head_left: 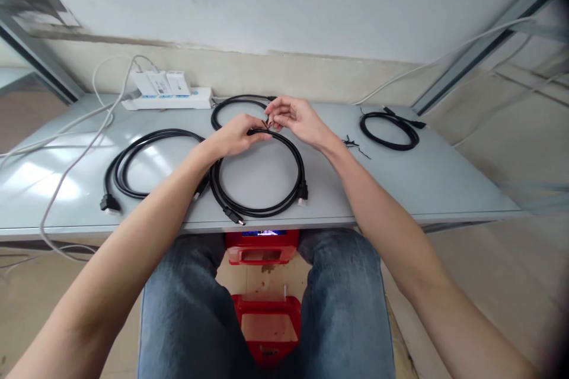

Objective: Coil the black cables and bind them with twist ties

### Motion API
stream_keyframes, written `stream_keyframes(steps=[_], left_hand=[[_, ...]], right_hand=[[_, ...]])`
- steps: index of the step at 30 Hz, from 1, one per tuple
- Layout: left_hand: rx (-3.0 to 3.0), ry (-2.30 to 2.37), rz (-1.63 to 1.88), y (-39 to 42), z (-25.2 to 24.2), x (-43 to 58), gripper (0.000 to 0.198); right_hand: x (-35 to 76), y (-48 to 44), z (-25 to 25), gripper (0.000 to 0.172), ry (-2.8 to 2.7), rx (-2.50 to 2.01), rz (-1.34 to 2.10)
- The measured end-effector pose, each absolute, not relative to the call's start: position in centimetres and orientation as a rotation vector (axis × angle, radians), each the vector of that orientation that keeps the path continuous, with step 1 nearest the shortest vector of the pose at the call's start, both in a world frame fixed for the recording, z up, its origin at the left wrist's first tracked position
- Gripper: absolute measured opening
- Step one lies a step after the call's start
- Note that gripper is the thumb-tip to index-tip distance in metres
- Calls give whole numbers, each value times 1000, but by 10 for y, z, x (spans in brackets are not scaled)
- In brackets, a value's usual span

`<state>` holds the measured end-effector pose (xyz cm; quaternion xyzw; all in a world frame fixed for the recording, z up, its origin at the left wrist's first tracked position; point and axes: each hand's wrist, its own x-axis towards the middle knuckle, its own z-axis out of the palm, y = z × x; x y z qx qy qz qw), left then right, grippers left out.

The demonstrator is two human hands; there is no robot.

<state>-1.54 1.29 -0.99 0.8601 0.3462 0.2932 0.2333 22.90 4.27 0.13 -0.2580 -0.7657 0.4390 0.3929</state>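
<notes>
A coiled black HDMI cable [258, 212] lies on the grey table in front of me, its two plugs at the near side. My left hand [237, 135] pinches the far side of this coil between thumb and fingers. Close beside it, my right hand [297, 119] has its fingertips closed on a thin dark twist tie [268, 125] at the coil's top. The tie's exact wrap is partly hidden by my fingers. Another coiled cable [155, 134] lies to the left, partly under my left forearm. Behind my hands is a third coil [216, 115].
A further coiled cable [391, 146] lies at the right, with a small heap of black ties [351, 143] nearer my right forearm. A white power strip [203, 98] with chargers stands at the back left, trailing white cords. A red stool [262, 254] is under the table edge.
</notes>
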Motion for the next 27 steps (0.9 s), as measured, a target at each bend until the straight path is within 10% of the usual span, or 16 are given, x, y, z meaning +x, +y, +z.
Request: stream_keyframes(steps=[27], left_hand=[[2254,1071,784,6,2,-13,36]], right_hand=[[231,44,1,36,-2242,-614,842]])
